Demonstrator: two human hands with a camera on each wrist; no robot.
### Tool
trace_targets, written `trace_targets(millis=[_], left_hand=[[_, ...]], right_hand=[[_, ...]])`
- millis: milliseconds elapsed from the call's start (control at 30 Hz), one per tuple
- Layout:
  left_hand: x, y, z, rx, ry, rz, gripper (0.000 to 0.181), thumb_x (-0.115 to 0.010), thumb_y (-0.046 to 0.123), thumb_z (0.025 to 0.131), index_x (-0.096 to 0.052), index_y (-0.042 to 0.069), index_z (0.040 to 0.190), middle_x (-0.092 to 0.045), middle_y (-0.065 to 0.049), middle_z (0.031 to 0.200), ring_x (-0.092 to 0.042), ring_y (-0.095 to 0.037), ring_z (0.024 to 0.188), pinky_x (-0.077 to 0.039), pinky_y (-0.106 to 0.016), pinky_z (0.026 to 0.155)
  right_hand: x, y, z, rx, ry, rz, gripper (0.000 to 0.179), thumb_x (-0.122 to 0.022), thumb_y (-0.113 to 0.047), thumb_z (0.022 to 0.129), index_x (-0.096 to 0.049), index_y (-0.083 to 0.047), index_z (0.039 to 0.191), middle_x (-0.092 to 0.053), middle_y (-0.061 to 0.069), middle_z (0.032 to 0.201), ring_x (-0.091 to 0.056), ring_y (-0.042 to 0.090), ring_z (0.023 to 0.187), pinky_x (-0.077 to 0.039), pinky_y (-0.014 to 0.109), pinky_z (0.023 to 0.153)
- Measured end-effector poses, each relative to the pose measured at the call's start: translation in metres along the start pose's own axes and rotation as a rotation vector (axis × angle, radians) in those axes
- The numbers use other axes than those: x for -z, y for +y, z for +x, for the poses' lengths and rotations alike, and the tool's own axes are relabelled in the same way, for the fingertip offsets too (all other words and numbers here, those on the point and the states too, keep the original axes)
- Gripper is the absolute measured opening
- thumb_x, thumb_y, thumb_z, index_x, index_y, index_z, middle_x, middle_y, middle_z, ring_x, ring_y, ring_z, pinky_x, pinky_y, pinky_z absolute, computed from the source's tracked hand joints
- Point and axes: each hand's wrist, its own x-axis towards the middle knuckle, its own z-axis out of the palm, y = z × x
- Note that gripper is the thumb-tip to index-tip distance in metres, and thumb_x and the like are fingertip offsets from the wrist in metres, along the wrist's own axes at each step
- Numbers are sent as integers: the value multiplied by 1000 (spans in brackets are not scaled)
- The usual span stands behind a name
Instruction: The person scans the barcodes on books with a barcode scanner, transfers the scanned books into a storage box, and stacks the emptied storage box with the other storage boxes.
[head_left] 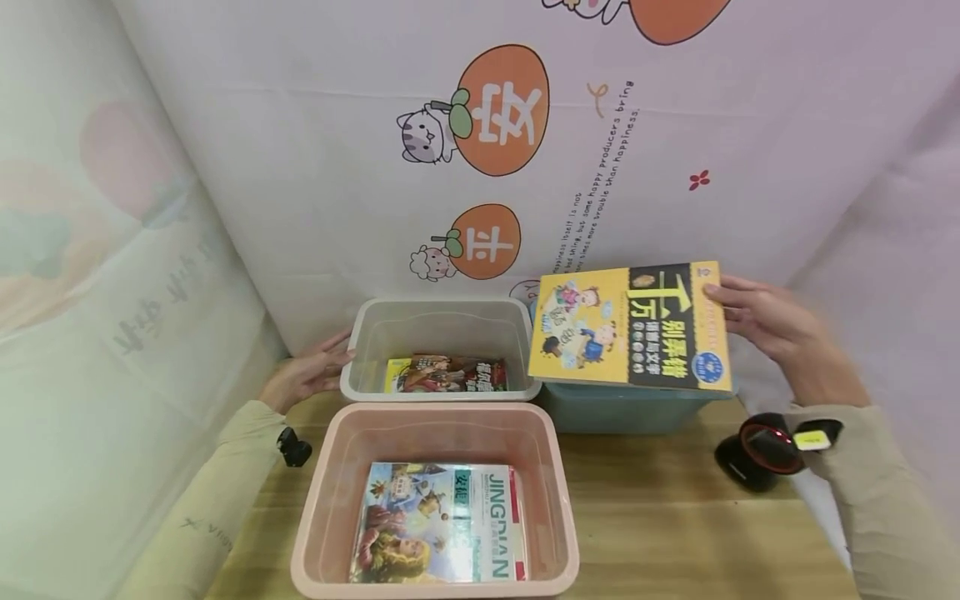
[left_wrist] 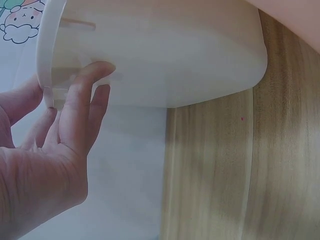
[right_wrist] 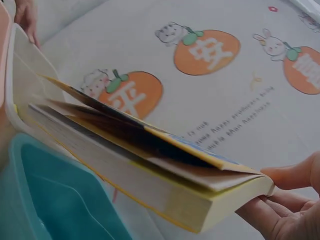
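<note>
A thick yellow book (head_left: 630, 327) with a black title band is tilted above the teal bin (head_left: 622, 408). My right hand (head_left: 772, 321) grips its right edge, thumb on the cover and fingers beneath. In the right wrist view, the book's pages (right_wrist: 125, 185) fan slightly apart at the far end. On the left, my left hand (head_left: 311, 375) holds the side of the white bin (head_left: 442, 395). The left wrist view has the thumb at the rim (left_wrist: 44, 55) and fingers (left_wrist: 82, 95) along the outer wall.
Inside the white bin lie books (head_left: 450, 375) with colourful covers. In front stands a pink bin (head_left: 558, 500) with a picture book (head_left: 438, 525) lying in it. All bins stand on a wooden table (head_left: 675, 517) against a cloth backdrop (head_left: 315, 167) with cartoon prints.
</note>
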Motion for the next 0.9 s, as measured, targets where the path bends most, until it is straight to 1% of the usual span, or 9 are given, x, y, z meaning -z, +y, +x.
trace_targets(millis=[67, 100, 133, 267, 400, 467, 600, 733, 900], left_hand=[[1, 0, -1, -3, 12, 4, 75, -48, 19, 113, 0, 22, 170, -15, -26, 172, -28, -44, 154, -56, -37, 102], [2, 1, -1, -6, 13, 9, 74, -48, 19, 113, 0, 22, 170, -15, -26, 172, -28, -44, 154, -55, -38, 103], [2, 1, -1, -6, 13, 14, 74, -48, 18, 113, 0, 22, 170, -16, -26, 172, -29, -45, 154, -55, -38, 103], [2, 0, -2, -15, 7, 29, 74, -49, 18, 112, -2, 20, 170, -21, -28, 169, -43, -40, 146, -57, -36, 100], [0, 0, 0, -12, 19, -1, 76, -51, 17, 112, -3, 19, 170, -22, -29, 168, -53, -30, 138, -59, -32, 93], [0, -1, 1, -9, 22, -16, 76, -51, 16, 112, -3, 19, 170, -22, -30, 168, -52, -31, 140, -60, -32, 93], [0, -1, 1, -4, 25, -10, 76, -51, 16, 112, -2, 20, 170, -21, -27, 170, -39, -40, 150, -58, -35, 98], [1, -1, 2, 4, 32, -1, 76, -50, 17, 112, -2, 21, 170, -18, -26, 171, -28, -44, 154, -54, -41, 105], [1, -1, 2, 3, 24, -13, 76, -50, 17, 112, -1, 20, 170, -18, -27, 171, -29, -44, 154, -56, -39, 102]], right_hand=[[-17, 1, 12, 3, 12, -55, 70, -61, -21, 107, -25, -13, 167, -76, -12, 99, -72, 5, 94, -60, 22, 82], [-25, 3, 18, 10, 18, -102, 80, -61, -23, 107, -12, -8, 169, -74, -15, 99, -71, 3, 94, -59, 21, 82], [-34, 4, 23, 17, 29, -145, 85, -61, -25, 107, -6, -2, 167, -73, -18, 98, -70, 1, 94, -59, 21, 82], [-68, 9, 44, 44, 56, -274, 79, -61, -31, 108, -16, -2, 167, -68, -20, 102, -68, -2, 96, -58, 20, 86], [-94, 9, 61, 49, 30, -300, 72, -58, -30, 109, -24, -3, 166, -65, -7, 123, -68, 1, 99, -56, 23, 93], [-106, 11, 69, 48, 25, -295, 70, -59, -28, 109, -26, -4, 165, -62, 4, 135, -68, 2, 99, -55, 26, 97], [-128, 17, 85, 53, 70, -277, 64, -62, -24, 108, -36, -4, 162, -54, 19, 151, -69, 7, 99, -54, 36, 105], [-147, 24, 101, 44, 72, -242, 59, -62, -19, 107, -40, -4, 160, -52, 23, 154, -69, 13, 102, -53, 40, 107], [-168, 37, 124, 2, 21, -191, 57, -61, -13, 107, -42, -4, 159, -51, 25, 155, -69, 15, 101, -57, 37, 103]])
